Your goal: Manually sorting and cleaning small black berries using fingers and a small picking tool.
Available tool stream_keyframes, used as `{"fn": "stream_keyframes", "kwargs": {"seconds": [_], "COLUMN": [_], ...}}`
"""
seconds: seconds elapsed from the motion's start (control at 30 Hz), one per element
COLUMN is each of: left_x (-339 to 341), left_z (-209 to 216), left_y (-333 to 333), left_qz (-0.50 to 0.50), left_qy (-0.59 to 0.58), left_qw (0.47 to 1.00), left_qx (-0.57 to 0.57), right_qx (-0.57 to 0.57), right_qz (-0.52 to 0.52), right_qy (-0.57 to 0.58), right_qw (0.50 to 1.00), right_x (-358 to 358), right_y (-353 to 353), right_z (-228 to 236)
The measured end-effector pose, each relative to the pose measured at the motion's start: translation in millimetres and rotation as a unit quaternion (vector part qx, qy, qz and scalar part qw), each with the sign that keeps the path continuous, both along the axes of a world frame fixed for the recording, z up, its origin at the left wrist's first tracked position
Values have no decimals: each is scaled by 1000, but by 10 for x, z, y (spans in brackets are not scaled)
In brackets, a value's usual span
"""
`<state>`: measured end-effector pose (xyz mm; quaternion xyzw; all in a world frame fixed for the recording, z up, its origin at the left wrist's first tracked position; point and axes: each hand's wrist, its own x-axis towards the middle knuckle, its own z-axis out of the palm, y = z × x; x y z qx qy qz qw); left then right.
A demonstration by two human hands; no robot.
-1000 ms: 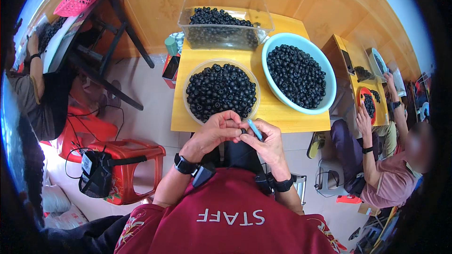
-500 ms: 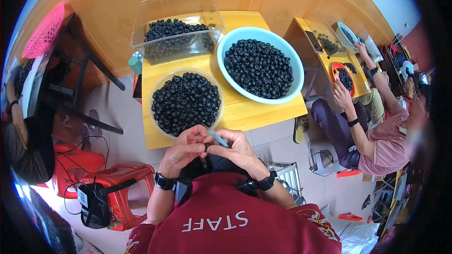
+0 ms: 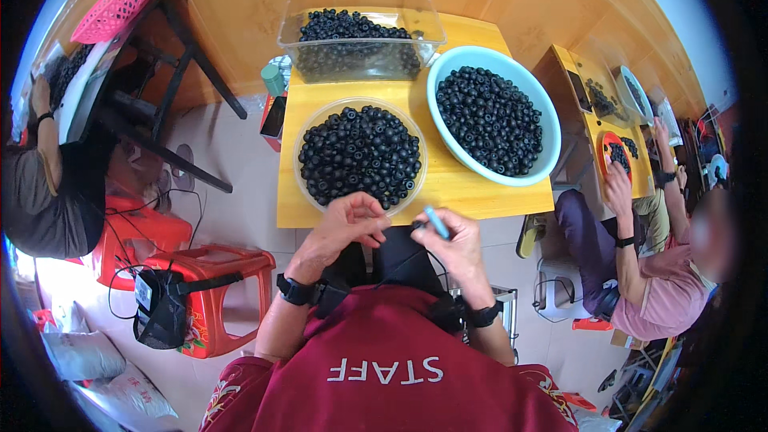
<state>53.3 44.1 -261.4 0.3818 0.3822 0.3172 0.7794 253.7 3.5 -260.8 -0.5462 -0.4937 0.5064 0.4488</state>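
My right hand (image 3: 460, 248) grips a short light-blue stick-like tool (image 3: 436, 222) just off the table's front edge. Beside its fingertips is a small black bead (image 3: 418, 226); whether it sits on the tool or is pinched, I cannot tell. Close to the front rim of a clear round bowl, my left hand (image 3: 348, 228) has its fingers loosely curled and apart, with nothing visible in them. Black beads with holes (image 3: 360, 156) are heaped in that clear bowl (image 3: 298, 162). More beads (image 3: 490, 120) fill the light-blue basin (image 3: 552, 164) to its right.
A clear rectangular bin (image 3: 352, 64) with beads stands at the back of the yellow table (image 3: 472, 204). Red stools (image 3: 228, 272) stand at left, near a dark-legged table with a pink basket (image 3: 116, 4). Another person (image 3: 656, 272) works at a table on the right.
My hands, together around the light-blue tool before, have moved apart. The right hand went right with the tool, the left stays nearer the clear bowl. The whole view has shifted.
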Motion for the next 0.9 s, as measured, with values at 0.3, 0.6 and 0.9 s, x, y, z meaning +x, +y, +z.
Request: {"fn": "stream_keyframes", "kwargs": {"seconds": [0.3,0.6,0.9], "left_x": [-202,159,274], "left_z": [-183,-317,-353], "left_y": [135,392,395], "left_qz": [140,98,-6], "left_qy": [169,345,495], "left_qw": [965,783,672], "left_qx": [142,508,550], "right_qx": [190,139,68], "right_qz": [-240,-184,-149], "right_qy": [-146,-151,-111], "right_qw": [941,961,980], "right_x": [811,442,206], "right_y": [773,391,197], "right_z": [394,-58,-275]}}
